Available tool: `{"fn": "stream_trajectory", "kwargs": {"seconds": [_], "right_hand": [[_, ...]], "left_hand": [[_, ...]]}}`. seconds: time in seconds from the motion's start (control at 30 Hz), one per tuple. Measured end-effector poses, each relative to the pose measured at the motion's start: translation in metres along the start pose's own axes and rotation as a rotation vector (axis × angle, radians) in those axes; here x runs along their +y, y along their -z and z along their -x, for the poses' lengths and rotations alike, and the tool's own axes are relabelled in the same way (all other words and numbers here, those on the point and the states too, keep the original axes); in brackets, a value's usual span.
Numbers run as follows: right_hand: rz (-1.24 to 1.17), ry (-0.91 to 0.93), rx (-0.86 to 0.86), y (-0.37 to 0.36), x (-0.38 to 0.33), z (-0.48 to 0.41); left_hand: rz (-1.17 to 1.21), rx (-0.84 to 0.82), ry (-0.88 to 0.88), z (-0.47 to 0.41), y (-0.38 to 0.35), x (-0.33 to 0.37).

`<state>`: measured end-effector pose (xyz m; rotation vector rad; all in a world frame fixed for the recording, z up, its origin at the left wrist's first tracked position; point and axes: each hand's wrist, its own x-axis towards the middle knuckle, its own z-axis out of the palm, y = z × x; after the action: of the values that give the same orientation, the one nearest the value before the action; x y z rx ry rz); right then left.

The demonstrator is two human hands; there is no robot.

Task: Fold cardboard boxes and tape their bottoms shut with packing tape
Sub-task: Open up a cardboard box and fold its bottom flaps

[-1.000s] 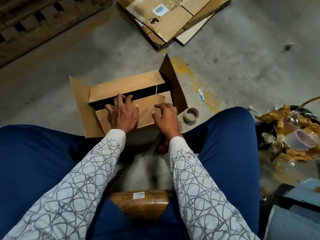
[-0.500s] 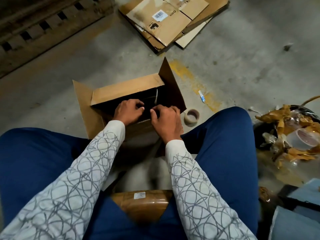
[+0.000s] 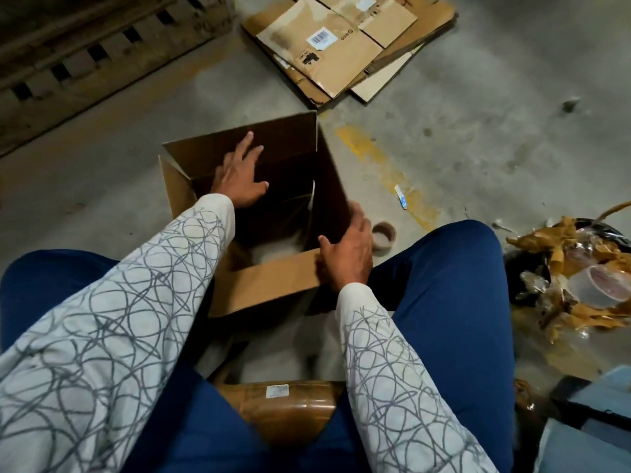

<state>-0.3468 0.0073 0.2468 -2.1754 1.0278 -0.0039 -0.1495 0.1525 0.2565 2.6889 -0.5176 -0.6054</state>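
Cardboard box standing open on the concrete floor between the knees, all four flaps raised, inside dark and empty as far as visible. Left hand spread flat, fingers apart, pressing against the inner face of the far flap. Right hand curled over the near right corner, thumb on the near flap, fingers wrapped around the edge of the right flap; a loose grip, not a pinch. Roll of packing tape lying on the floor just beside the right hand, touched by neither hand. Stack of flat boxes lying further away on the floor, waiting.

Probably a light object, easy to turn with two hands, but thin walls and so not very stiff: likely to bend or crease if pushed in the middle of a panel. Better to hold at the corners and along the fold lines, where the board is strongest. Flaps springy, likely to open again if released, so one hand needed on the seam while taping. Dry surface, not slippery
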Motion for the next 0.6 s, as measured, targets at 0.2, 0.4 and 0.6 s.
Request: {"fn": "stream_trajectory", "kwargs": {"seconds": [0.2,0.4,0.6], "right_hand": [[0.470,0.186,-0.371,-0.018,0.016,0.001],[0.514,0.174,-0.452,-0.012,0.003,-0.005],[0.467,0.146,-0.485,-0.015,0.002,-0.004]], "left_hand": [[0.024,0.099,0.003,0.019,-0.003,-0.010],[-0.017,0.523,0.317,0.097,-0.013,-0.028],[0.231,0.452,0.400,0.143,-0.044,-0.017]]}}
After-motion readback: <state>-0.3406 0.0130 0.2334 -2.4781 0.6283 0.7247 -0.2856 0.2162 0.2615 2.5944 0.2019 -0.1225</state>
